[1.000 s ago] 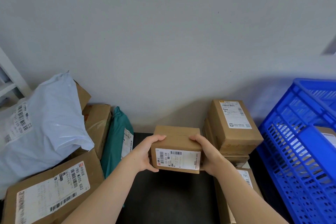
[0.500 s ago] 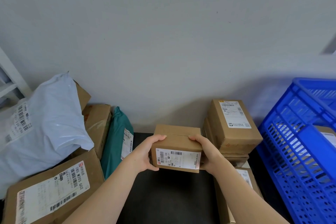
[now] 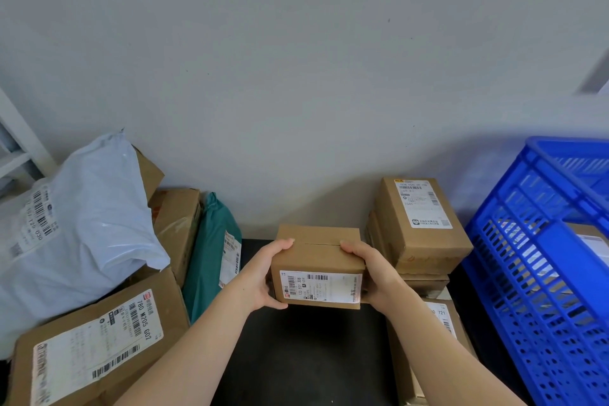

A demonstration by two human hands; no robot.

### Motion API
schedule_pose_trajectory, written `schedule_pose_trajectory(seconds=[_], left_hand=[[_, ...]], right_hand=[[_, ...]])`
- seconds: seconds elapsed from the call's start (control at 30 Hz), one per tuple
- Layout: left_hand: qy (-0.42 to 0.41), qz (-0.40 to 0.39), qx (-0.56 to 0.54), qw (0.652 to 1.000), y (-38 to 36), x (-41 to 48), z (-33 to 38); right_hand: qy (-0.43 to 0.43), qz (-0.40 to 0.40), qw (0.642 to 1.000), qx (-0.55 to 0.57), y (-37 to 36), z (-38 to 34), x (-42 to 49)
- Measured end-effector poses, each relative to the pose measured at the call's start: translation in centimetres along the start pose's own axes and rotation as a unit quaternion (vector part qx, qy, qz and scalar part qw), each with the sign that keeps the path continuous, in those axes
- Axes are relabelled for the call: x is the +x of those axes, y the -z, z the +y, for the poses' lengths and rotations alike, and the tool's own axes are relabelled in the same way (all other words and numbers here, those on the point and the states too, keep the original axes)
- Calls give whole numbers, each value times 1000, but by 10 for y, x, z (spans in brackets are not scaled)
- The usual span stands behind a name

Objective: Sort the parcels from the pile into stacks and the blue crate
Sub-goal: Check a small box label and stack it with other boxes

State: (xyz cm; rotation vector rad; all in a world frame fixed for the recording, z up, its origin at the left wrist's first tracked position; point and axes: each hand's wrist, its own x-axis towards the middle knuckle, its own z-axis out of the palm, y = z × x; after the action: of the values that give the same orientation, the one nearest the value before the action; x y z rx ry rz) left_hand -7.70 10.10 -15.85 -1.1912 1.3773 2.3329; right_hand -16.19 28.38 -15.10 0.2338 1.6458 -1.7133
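A small cardboard box (image 3: pixel 318 254) with a white label on its near side is held over the dark table (image 3: pixel 296 356). My left hand (image 3: pixel 263 277) grips its left end and my right hand (image 3: pixel 372 273) grips its right end. To the left lies the pile: a pale blue mailer bag (image 3: pixel 82 227), a large brown parcel (image 3: pixel 99 339) with a barcode label, a brown box (image 3: pixel 178 221) and a teal mailer (image 3: pixel 211 254). A stack of boxes (image 3: pixel 418 227) stands just right of the held box. The blue crate (image 3: pixel 543 273) is at the far right.
A grey wall (image 3: pixel 296 76) closes the back of the table. Another labelled box (image 3: pixel 438 323) lies under my right forearm. A white frame (image 3: pixel 19 148) shows at the far left. A parcel (image 3: pixel 590 241) lies inside the crate.
The small box and both hands have barely moved; the box has lifted very slightly toward the wall.
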Motion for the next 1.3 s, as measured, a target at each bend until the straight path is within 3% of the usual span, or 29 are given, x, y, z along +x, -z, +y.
schedule_pose_trajectory(seconds=[0.37,0.6,0.83,1.0,1.2,1.3], left_hand=[[-18,0,1,1000,0,-6,-1],[-56,-13,1,998,-1,-10,0],[-97,-69,47,992,4,-10,0],[-69,-119,68,988,10,-8,3],[-20,-44,35,998,0,-7,7],[-23,-17,43,999,-2,-8,5]], right_hand=[[11,10,1000,-11,-2,-2,-5],[-63,6,998,-7,-1,0,-8],[-81,27,996,3,2,2,-1],[-42,64,997,-14,3,7,6],[31,52,997,-55,0,12,5],[23,49,996,-73,-4,10,3]])
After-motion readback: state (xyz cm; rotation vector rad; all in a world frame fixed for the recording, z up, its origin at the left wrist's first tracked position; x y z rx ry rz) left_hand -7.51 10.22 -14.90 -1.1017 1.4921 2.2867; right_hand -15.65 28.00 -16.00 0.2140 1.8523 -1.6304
